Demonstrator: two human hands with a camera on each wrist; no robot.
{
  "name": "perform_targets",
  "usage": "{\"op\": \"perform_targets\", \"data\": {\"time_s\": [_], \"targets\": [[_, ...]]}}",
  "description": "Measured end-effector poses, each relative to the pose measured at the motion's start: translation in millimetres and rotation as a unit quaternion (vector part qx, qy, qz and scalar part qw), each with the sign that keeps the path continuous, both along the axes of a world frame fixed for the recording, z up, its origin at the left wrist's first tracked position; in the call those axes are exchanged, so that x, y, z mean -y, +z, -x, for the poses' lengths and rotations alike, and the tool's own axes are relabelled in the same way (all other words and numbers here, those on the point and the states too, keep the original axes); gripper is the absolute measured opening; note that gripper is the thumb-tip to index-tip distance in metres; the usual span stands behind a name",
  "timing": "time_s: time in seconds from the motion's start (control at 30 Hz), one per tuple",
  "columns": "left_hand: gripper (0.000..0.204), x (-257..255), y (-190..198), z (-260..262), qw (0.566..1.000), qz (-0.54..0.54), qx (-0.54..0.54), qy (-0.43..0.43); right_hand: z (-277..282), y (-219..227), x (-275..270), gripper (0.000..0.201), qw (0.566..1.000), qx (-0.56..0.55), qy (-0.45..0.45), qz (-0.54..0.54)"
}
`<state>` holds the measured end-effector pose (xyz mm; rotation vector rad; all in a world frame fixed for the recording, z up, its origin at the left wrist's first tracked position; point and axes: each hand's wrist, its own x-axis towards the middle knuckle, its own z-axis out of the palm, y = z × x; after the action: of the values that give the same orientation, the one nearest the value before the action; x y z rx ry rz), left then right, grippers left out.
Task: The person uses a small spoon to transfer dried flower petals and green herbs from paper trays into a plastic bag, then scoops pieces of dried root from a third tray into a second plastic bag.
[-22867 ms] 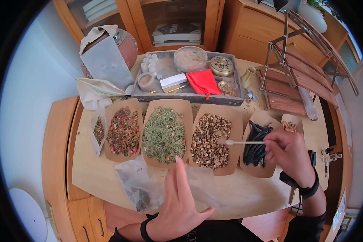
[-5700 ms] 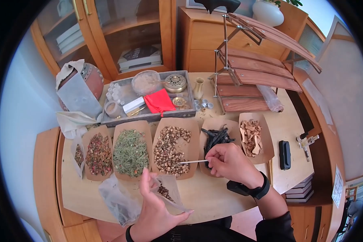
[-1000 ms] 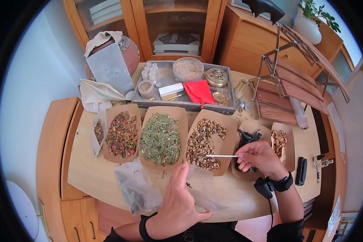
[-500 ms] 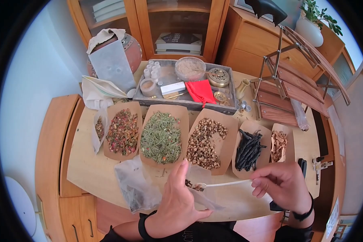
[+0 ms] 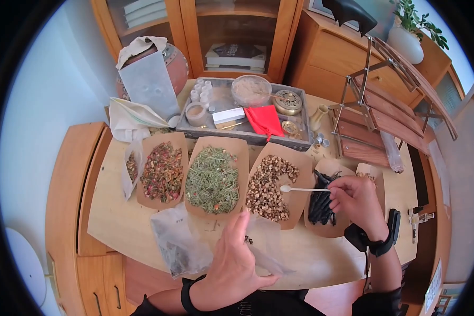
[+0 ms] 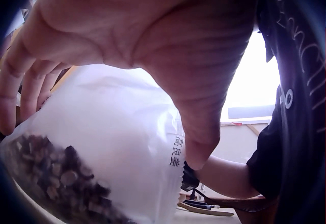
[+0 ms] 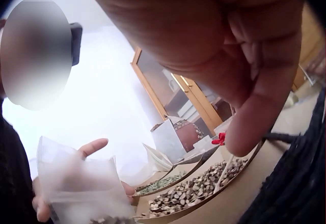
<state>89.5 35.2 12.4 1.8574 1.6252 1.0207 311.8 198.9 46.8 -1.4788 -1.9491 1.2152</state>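
Note:
In the head view my left hand [image 5: 231,260] holds a translucent plastic bag [image 5: 271,247] by its edges, thumb on one side and fingers on the other. Dark chopped root pieces [image 6: 66,175] lie in the bottom of the bag, which bears printed characters. My right hand [image 5: 361,203] pinches the handle of a small white spoon [image 5: 308,189]. The spoon's bowl, seemingly without pieces on it, is over the bare right part of a cardboard tray [image 5: 295,210]. Brown and cream chopped pieces [image 5: 268,189] fill that tray's left and lower parts.
Trays of green herb [image 5: 211,181], dried petals [image 5: 162,171] and black pods [image 5: 321,203] flank it. Another filled bag [image 5: 179,245] lies front left. Behind stands a grey tray [image 5: 237,135] with a red pouch [image 5: 263,120]; a wooden folding rack [image 5: 363,142] is back right.
Half a second ago the spoon was at the bag's mouth; now it is back over the tray. Since the oldest frame, a bare patch has grown in the tray and pieces have appeared in the bag.

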Motion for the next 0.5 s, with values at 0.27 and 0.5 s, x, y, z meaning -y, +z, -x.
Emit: {"op": "perform_targets", "data": {"time_s": [0.27, 0.5], "targets": [[0.137, -3, 1, 1, 0.999, 0.031, -0.024, -0.025, 14, -26, -13, 0.011, 0.978, -0.077, 0.022, 0.194], [0.138, -4, -2, 2, 0.999, 0.034, -0.012, -0.032, 11, -35, -16, 0.013, 0.956, -0.121, 0.017, 0.267]]}}
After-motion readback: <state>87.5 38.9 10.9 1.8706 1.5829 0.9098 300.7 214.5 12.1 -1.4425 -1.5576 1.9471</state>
